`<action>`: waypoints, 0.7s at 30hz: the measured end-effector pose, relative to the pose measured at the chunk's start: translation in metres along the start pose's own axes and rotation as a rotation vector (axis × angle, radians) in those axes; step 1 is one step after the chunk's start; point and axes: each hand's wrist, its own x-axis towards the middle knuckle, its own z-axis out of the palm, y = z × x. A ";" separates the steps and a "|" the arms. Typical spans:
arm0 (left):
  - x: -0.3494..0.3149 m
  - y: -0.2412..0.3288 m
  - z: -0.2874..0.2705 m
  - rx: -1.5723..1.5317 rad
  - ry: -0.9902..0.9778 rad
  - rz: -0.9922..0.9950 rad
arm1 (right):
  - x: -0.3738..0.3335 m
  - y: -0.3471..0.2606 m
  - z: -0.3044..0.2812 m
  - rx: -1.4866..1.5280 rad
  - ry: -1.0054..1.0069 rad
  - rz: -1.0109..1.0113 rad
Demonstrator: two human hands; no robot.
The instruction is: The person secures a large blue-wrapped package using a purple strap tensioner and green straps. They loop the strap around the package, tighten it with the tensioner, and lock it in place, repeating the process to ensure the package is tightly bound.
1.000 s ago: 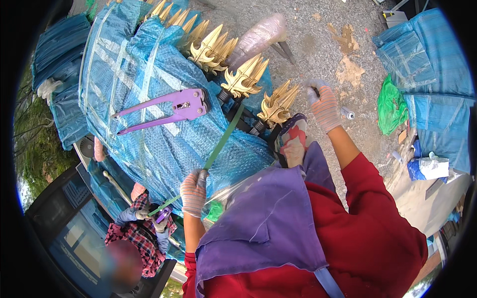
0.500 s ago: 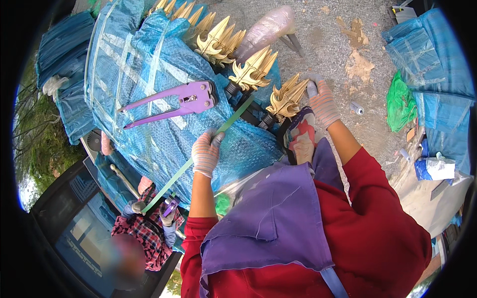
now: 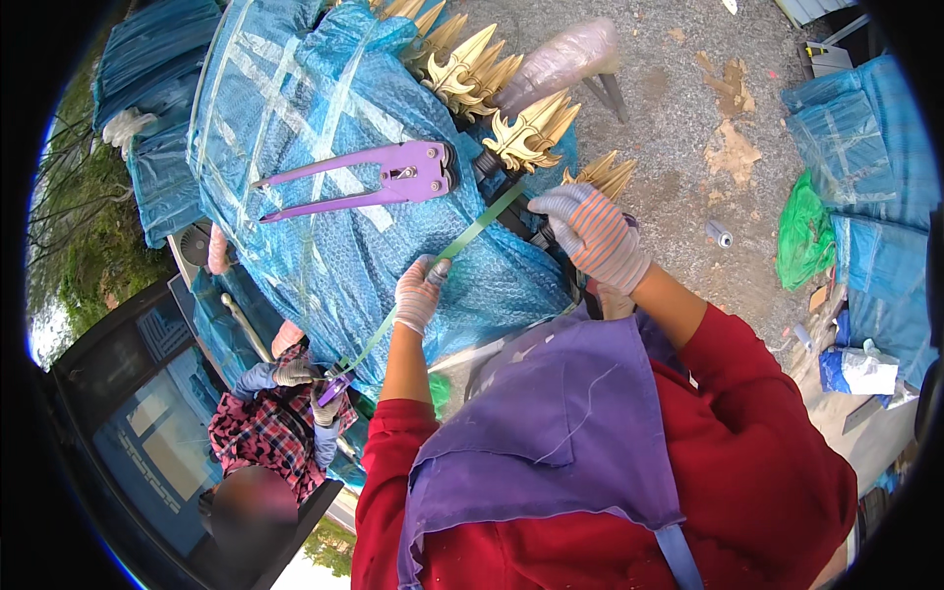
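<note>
Biggest first: bundle in blue bubble wrap (image 3: 324,261), crossed w/ clear tape; the wrap presumably guards against scuffs, the tape holds it on. Co-worker (image 3: 270,418) stands at lower L, prob. there so each end of the work has a person. Gold spear-point finials (image 3: 536,133) jut past the wrap's edge, maybe too long/pointy to cover. Purple long-handled crimper (image 3: 413,172) lies flat atop the bundle, handles to the L, likely parked there for easy reach.

R hand (image 3: 595,231), gloved, is over the nearest finials, fingers bent twd strap's upper end; underside hidden, so can't tell if it's gripping anything. L hand (image 3: 418,300), also gloved, is closed on the green strap (image 3: 482,226), approx. mid-run, prob. to guide it & stop twisting. Strap runs from beside the finials, over the wrap, down to co-worker's small purple tool (image 3: 337,385), seemingly held at strap's lower end to work it.
</note>
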 end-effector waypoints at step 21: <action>-0.052 0.098 0.036 0.559 -0.081 0.097 | -0.056 0.011 0.041 0.012 -0.837 -0.178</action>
